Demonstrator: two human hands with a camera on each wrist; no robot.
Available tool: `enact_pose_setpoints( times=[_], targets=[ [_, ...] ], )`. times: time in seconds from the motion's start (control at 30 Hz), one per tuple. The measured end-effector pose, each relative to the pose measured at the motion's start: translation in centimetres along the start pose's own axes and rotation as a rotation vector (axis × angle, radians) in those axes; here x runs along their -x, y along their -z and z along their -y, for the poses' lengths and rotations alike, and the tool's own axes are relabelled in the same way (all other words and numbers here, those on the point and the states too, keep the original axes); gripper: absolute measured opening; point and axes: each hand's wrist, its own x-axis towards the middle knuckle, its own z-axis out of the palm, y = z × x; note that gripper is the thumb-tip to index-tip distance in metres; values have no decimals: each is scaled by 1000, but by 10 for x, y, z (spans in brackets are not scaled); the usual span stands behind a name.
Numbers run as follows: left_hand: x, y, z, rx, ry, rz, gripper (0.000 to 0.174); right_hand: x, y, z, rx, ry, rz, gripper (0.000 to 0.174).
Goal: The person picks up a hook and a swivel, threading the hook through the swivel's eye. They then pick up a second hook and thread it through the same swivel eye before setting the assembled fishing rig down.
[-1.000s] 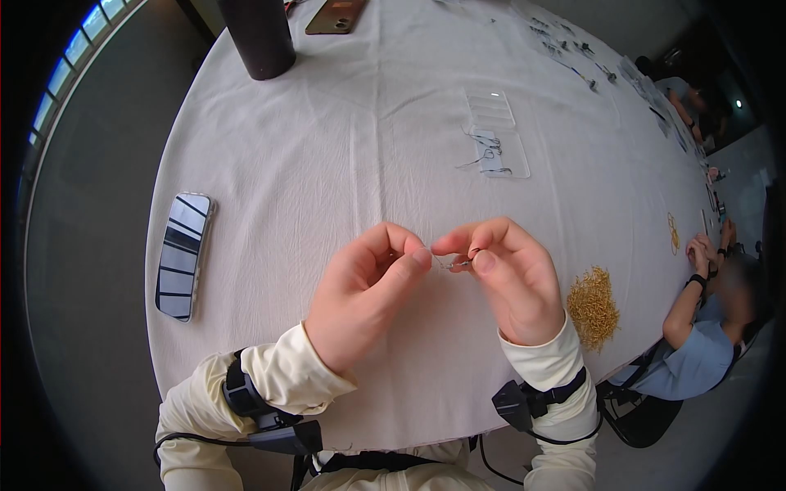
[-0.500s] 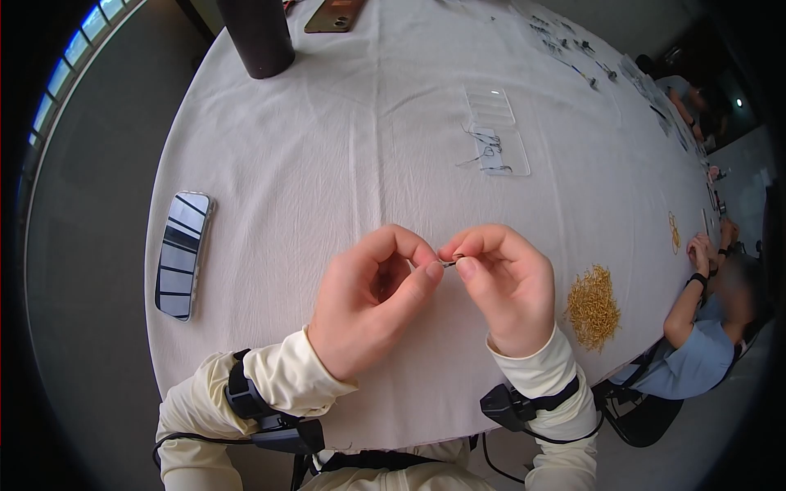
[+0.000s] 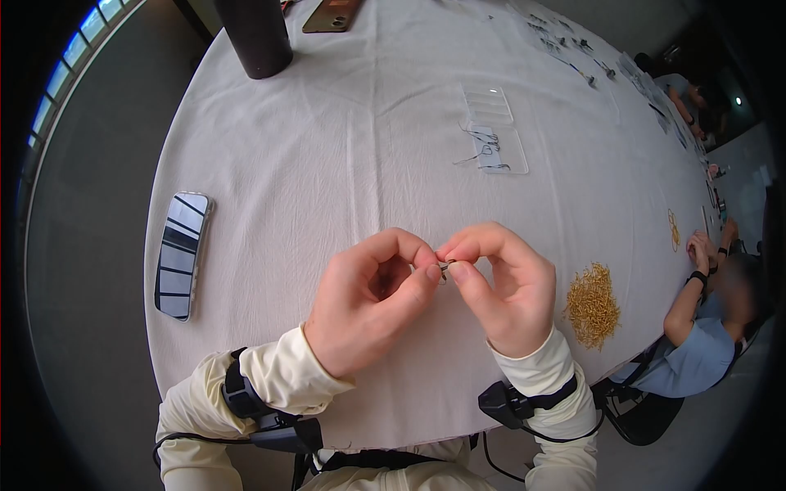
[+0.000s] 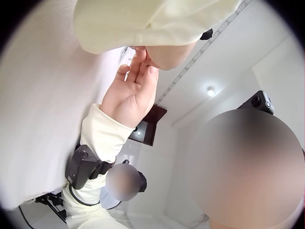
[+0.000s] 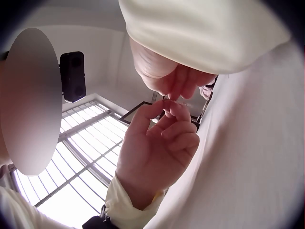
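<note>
In the head view, my left hand [image 3: 368, 295] and right hand [image 3: 516, 286] meet over the white-covered table. Thumb and index finger of each pinch a small dark metal piece [image 3: 444, 267] between them. A thin, wire-like loop hangs just under the fingertips. Most of the piece is hidden by the fingers, and I cannot tell its exact kind. From the left wrist camera, the right hand [image 4: 131, 95] shows palm side, fingers bent toward the left. The left hand [image 5: 159, 148] appears in the right wrist view with thumb and index together at the tips.
Beyond the hands lies an open clear plastic box [image 3: 516, 151] holding thin dark hooked pieces. A heap of small gold pieces [image 3: 593, 307] is at right. One phone [image 3: 182, 255] lies left; another phone [image 3: 332, 15] and a dark cylinder [image 3: 255, 39] are far back. A person sits at right.
My hands have come together: the right hand moved left and the left slightly right, closing the gap at the fingertips. The metal piece, earlier visible by the right fingers, is now mostly covered.
</note>
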Motion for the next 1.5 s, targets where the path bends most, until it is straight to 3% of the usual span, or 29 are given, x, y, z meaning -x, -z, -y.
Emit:
enact_pose_setpoints(
  times=[0.27,0.33,0.53,1.17,1.23,1.5],
  targets=[
    [-2,7,-2,18,68,121,13,-3,8,4,121,59,91,3],
    [-1,7,-4,94,72,107,13,1,2,6,-187,-131,26,6],
    [-2,4,-8,133,74,70,13,1,8,2,-353,-212,39,9],
    [-1,2,-6,115,12,94,15,5,-4,2,-186,-109,-14,5],
    [-4,0,1,55,-123,42,13,6,-3,1,-196,-136,-29,6],
    [-4,4,-10,83,-32,-4,12,2,1,2,-240,-124,-14,11]
  ],
)
